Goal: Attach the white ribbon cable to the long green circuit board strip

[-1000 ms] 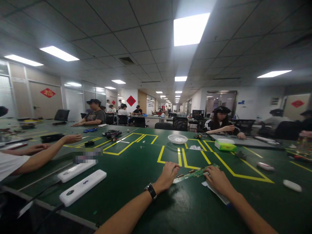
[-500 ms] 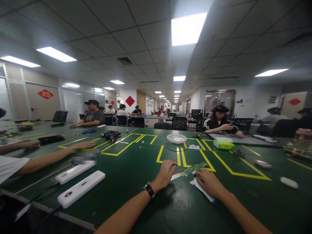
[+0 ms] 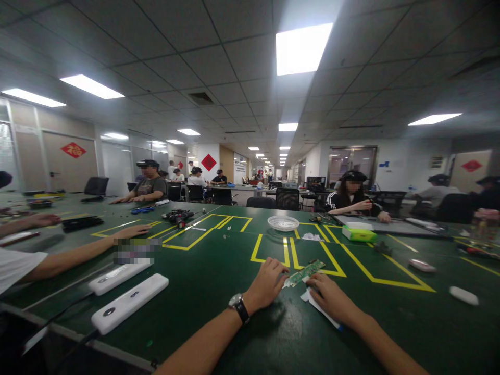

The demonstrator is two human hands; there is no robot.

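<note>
A long, narrow green circuit board point(image 3: 307, 273) lies at a slant on the green table in front of me. My left hand point(image 3: 269, 284), a watch on its wrist, has bent fingers closed at the board's near left end. Beside the board's lower right edge is my right hand point(image 3: 330, 296), its fingers curled together. A small white bit shows at these fingertips; what they hold is too small to make out. Under the right hand lies a white strip point(image 3: 326, 313) with a blue end, partly covered by the palm.
Past the board stands a clear round dish point(image 3: 283, 223) with crumpled white paper point(image 3: 311, 237) nearby. A green and white tissue pack point(image 3: 358, 232) sits to the right. Two white power banks point(image 3: 130, 303) with cables lie at left, near a co-worker's arm point(image 3: 84, 253). Yellow tape marks the table.
The board has shifted slightly left and lower. My left fingers have come down over its end, while my right hand has moved a little left and down along its edge.
</note>
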